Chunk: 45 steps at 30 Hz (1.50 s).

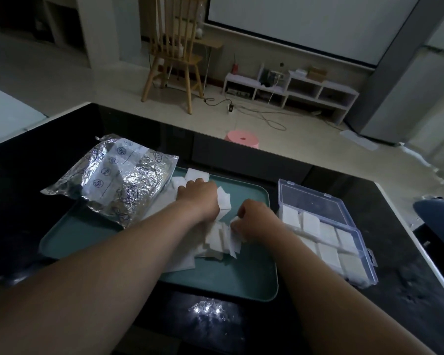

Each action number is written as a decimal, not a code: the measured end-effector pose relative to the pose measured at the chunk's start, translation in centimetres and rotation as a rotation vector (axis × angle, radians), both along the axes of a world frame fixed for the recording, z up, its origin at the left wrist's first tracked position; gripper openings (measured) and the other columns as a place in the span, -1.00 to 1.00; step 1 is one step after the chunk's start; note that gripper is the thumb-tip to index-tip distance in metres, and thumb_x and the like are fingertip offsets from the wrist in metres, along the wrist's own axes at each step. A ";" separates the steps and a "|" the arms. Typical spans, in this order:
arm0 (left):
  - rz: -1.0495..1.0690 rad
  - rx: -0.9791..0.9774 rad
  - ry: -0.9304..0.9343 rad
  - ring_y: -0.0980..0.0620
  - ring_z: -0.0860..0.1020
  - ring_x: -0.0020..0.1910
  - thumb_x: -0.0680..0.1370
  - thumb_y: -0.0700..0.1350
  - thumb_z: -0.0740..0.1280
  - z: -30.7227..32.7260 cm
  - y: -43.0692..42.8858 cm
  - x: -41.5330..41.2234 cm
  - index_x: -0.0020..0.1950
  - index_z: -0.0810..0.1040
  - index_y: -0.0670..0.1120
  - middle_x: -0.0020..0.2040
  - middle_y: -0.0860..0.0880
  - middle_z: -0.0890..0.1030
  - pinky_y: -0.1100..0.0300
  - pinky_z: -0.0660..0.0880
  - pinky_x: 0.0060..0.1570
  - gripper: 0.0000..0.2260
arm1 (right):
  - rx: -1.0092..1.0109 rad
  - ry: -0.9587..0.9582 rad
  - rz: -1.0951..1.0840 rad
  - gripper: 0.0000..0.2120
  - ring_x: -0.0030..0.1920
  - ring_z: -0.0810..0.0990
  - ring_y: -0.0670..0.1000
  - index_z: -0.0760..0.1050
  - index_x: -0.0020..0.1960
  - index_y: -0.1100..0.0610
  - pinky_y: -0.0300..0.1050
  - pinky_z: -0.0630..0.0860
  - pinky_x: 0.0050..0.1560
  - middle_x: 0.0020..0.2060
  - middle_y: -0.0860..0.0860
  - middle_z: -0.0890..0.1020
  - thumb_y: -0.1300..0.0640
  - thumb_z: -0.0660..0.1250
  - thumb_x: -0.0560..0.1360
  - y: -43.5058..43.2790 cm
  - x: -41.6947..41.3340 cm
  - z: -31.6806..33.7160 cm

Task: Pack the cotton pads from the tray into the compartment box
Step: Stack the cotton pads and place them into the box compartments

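Two bare forearms are seen reaching in from the near edge over a dark, glossy tabletop (395, 290); a teal tray (241, 283) is set on it just ahead, and loose white cotton pads (215, 242) are heaped across its middle and scattered towards its far edge; the left hand (198, 198) is laid back upward on the pads at the far part of the tray, its fingertips are hidden by the hand itself, and whether anything is grasped cannot be told; the right hand (251, 221) is placed just beside it, nearer the camera, at the right side of the heap, with fingers curled and a few pads pinched between thumb and fingers; a clear plastic compartment box (364, 252) is set just beside the tray on the right, its lid (310, 198) folded open at the far side, and the compartments that can be seen are filled with white pads; a crinkled silvery bag (118, 180) printed with blue marks is laid across the far left corner of the tray and partly on the tabletop; beyond the tabletop, on a pale floor, a pink stool (242, 139), a wooden chair (174, 60) and a low white shelf unit (292, 90) are seen, well apart from one another.
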<state>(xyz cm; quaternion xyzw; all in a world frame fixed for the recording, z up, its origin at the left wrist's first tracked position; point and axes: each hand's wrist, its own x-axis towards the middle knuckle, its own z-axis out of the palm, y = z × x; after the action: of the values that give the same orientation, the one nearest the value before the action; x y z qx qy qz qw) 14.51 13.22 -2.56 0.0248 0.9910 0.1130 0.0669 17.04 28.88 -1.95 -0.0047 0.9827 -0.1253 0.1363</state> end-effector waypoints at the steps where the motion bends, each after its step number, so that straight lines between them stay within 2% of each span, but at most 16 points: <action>1: -0.007 0.021 0.003 -0.21 0.44 0.30 0.56 -0.14 0.29 0.1 0.1 0.3 0.37 0.39 -0.08 0.30 -0.15 0.45 -0.06 0.32 0.18 -0.62 | -0.015 0.008 0.004 -0.71 0.11 0.58 0.12 0.50 0.23 0.06 0.08 0.59 0.22 0.17 0.09 0.56 0.02 0.40 0.54 0.1 0.1 -0.1; 4: -0.033 0.121 0.042 -0.16 0.49 0.17 0.54 -0.22 0.25 1.0 0.5 1.0 0.28 0.37 -0.05 0.21 -0.11 0.52 -0.04 0.30 0.10 -0.69 | -0.075 0.089 -0.007 -0.68 0.15 0.56 0.10 0.49 0.25 0.02 0.09 0.57 0.23 0.20 0.06 0.54 -0.03 0.40 0.54 0.6 0.6 0.0; 6: -0.004 0.303 0.030 -0.13 0.50 0.04 0.58 -0.19 0.23 2.0 0.5 1.6 0.25 0.37 -0.03 0.13 -0.10 0.55 -0.01 0.35 0.02 -0.75 | -0.219 0.186 -0.046 -0.67 0.15 0.57 0.05 0.49 0.31 0.03 0.01 0.57 0.19 0.20 0.01 0.57 -0.04 0.38 0.58 0.8 1.0 0.6; 8: 0.041 0.659 -0.061 -0.10 0.53 -0.08 0.60 -0.19 0.22 3.3 0.6 2.1 0.23 0.41 -0.05 0.03 -0.12 0.57 0.03 0.47 -0.09 -0.79 | -0.504 0.221 -0.106 -0.79 0.04 0.63 0.05 0.51 0.22 0.03 -0.01 0.61 0.08 0.09 0.02 0.62 -0.02 0.35 0.63 1.0 1.4 1.8; 10: 0.089 1.034 -0.201 -0.07 0.54 -0.14 0.60 -0.22 0.19 4.5 0.8 3.0 0.22 0.47 -0.07 -0.02 -0.15 0.58 0.04 0.53 -0.15 -0.78 | -0.882 0.079 -0.185 -0.84 0.01 0.67 0.11 0.53 0.15 0.05 0.12 0.63 0.16 0.04 0.11 0.65 -0.02 0.30 0.67 0.7 1.8 3.2; 12: 0.102 1.208 -0.304 -0.04 0.53 -0.17 0.63 -0.20 0.16 5.1 0.8 3.8 0.23 0.50 -0.06 -0.04 -0.13 0.58 0.06 0.54 -0.18 -0.78 | -1.111 -0.059 -0.248 -0.80 -0.01 0.69 0.12 0.55 0.19 0.11 0.10 0.62 0.13 0.06 0.17 0.67 0.00 0.30 0.68 0.7 1.9 3.8; 15: 0.088 1.225 -0.351 -0.07 0.49 -0.13 0.63 -0.18 0.15 5.2 0.7 4.7 0.30 0.45 -0.06 0.00 -0.15 0.55 0.06 0.49 -0.18 -0.74 | -1.101 -0.011 -0.262 -0.84 -0.11 0.67 0.07 0.59 0.12 0.16 -0.03 0.60 -0.07 -0.05 0.16 0.69 0.08 0.36 0.65 1.0 2.1 3.8; 17: 0.084 1.160 -0.287 -0.08 0.51 -0.07 0.63 -0.20 0.16 5.0 0.8 5.0 0.38 0.38 0.04 0.08 -0.12 0.53 0.08 0.52 -0.18 -0.67 | -1.095 0.006 -0.250 -0.86 -0.17 0.67 0.03 0.60 0.08 0.18 -0.08 0.58 -0.14 -0.12 0.13 0.70 0.10 0.38 0.64 1.3 2.3 3.8; 20: 0.051 1.107 -0.202 -0.11 0.57 0.03 0.63 -0.27 0.18 4.6 1.0 5.6 0.42 0.31 0.18 0.15 -0.10 0.51 0.13 0.61 -0.19 -0.54 | -0.932 0.104 -0.210 -0.88 -0.24 0.69 -0.06 0.60 0.04 0.14 -0.15 0.59 -0.20 -0.15 0.06 0.72 0.08 0.39 0.63 1.4 3.1 4.0; 23: 0.000 1.129 -0.235 -0.11 0.59 0.10 0.66 -0.19 0.20 4.6 1.4 6.6 0.41 0.34 0.22 0.20 -0.09 0.55 0.14 0.61 -0.17 -0.60 | -0.764 0.227 -0.160 -0.87 -0.31 0.69 -0.10 0.61 -0.02 0.10 -0.10 0.64 -0.21 -0.22 0.02 0.72 0.04 0.41 0.60 1.1 4.0 4.1; 27: -0.090 1.103 -0.251 0.03 0.50 -0.13 0.60 -0.09 0.35 4.3 1.2 7.4 0.28 0.43 0.09 0.05 -0.07 0.62 0.16 0.45 -0.24 -0.73 | -0.863 0.135 -0.154 -0.74 -0.34 0.64 -0.04 0.64 -0.10 0.16 -0.13 0.57 -0.27 -0.31 0.08 0.72 -0.04 0.44 0.60 1.1 4.8 4.5; 31: -0.008 1.160 -0.252 0.04 0.39 -0.22 0.61 -0.15 0.32 3.8 0.5 7.5 0.22 0.46 -0.08 -0.11 -0.06 0.50 0.17 0.33 -0.29 -0.81 | -0.988 0.099 -0.162 -0.74 -0.29 0.65 -0.03 0.67 -0.06 0.17 -0.11 0.56 -0.22 -0.24 0.07 0.73 -0.02 0.41 0.63 1.4 5.4 4.9; 34: 0.094 1.296 -0.348 0.07 0.33 -0.32 0.57 -0.22 0.29 3.5 0.3 7.4 0.14 0.46 -0.07 -0.18 -0.04 0.40 0.21 0.25 -0.38 -0.84 | -0.991 0.165 -0.191 -0.79 -0.30 0.64 -0.06 0.65 -0.02 0.14 -0.11 0.56 -0.21 -0.24 0.03 0.72 0.01 0.38 0.65 1.7 5.4 5.2; 39: 0.330 1.776 -0.590 0.06 0.42 -0.35 0.59 -0.15 0.31 4.3 -0.6 7.1 0.05 0.47 -0.05 -0.26 -0.03 0.46 0.29 0.32 -0.49 -0.93 | -1.019 0.225 -0.223 -0.84 -0.16 0.64 0.00 0.63 0.08 0.10 -0.05 0.56 -0.11 -0.11 0.06 0.71 0.04 0.32 0.68 2.8 4.8 6.2; 42: 0.254 1.835 -0.670 -0.02 0.54 -0.25 0.68 -0.08 0.23 4.7 -1.2 7.3 0.34 0.50 -0.12 -0.17 -0.12 0.55 0.24 0.48 -0.44 -0.73 | -1.005 0.175 -0.143 -0.83 -0.11 0.62 0.00 0.64 0.10 0.09 -0.04 0.56 -0.02 -0.10 0.04 0.69 0.07 0.30 0.69 3.4 4.6 6.4; 45: 0.191 1.773 -0.701 -0.07 0.67 -0.17 0.71 0.07 0.19 5.0 -1.1 7.6 0.31 0.53 -0.16 -0.12 -0.17 0.64 0.23 0.58 -0.42 -0.65 | -0.992 0.126 -0.002 -0.87 -0.16 0.61 -0.07 0.65 0.09 0.08 -0.07 0.55 -0.02 -0.15 -0.01 0.69 0.10 0.33 0.67 3.4 4.5 6.5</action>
<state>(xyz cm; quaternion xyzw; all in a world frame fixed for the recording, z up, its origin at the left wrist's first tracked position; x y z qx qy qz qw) 22.14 12.14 2.45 -0.0497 0.4665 0.8280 0.3073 21.57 32.25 4.56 -0.0755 0.8111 -0.5772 0.0577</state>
